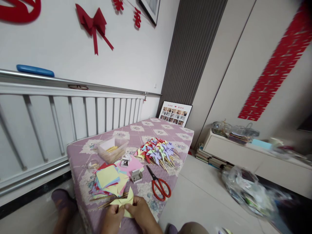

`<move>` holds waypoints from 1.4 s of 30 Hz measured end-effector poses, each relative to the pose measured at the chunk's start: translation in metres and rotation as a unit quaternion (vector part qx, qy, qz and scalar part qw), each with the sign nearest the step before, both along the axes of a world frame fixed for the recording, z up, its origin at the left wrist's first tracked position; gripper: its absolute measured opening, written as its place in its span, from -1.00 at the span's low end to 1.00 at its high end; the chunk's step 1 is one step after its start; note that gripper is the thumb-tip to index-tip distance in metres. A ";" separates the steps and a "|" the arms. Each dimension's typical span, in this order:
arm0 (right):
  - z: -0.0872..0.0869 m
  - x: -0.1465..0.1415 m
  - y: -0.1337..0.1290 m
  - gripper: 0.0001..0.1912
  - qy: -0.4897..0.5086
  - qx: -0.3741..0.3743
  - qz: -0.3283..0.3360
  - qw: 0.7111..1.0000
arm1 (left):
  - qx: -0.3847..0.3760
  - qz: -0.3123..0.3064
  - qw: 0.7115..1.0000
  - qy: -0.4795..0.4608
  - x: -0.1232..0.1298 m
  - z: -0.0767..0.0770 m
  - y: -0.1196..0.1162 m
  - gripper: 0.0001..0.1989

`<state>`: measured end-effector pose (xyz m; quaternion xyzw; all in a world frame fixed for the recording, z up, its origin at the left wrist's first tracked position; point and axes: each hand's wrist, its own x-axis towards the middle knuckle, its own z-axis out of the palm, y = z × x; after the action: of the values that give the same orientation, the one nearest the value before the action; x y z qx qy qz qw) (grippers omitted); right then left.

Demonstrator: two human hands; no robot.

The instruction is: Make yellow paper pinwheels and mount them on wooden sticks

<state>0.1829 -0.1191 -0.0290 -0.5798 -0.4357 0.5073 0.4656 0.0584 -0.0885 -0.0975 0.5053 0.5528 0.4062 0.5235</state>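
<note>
Both hands meet at the near edge of the cloth-covered table, pinching one yellow paper pinwheel [129, 199]. My left hand [112, 216] holds its left side, fingers closed. My right hand [140, 210] grips the right side, thumb near the centre. Just beyond lie thin wooden sticks [104, 203] and a pile of coloured paper squares [108, 177]. Two small open boxes, one white [136, 175] and one with dark contents [125, 162], sit by the pile. Red-handled scissors [159, 187] lie to the right. Finished pinwheels [158, 151] on sticks are heaped farther back.
A clear plastic box [112, 149] with sticks stands at the back left of the table [161, 132]. A photo board [175, 113] leans at the far end. A white radiator [92, 113] runs along the left. Plastic bags [246, 191] lie on the floor at right.
</note>
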 end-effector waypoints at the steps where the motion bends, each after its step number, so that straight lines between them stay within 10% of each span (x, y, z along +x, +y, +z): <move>1: 0.000 0.000 0.000 -0.75 0.003 0.000 0.000 1.000 | 0.000 0.003 1.000 0.003 0.000 0.002 -0.001 -0.66; 42: 0.003 -0.001 0.008 -0.64 0.052 -0.041 0.051 0.997 | -0.028 0.046 0.998 -0.028 0.000 0.046 -0.011 -0.91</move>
<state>0.1820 -0.1111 -0.0265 -0.5480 -0.4184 0.5772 0.4376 0.0585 -0.0994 -0.0518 0.4534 0.5718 0.4278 0.5334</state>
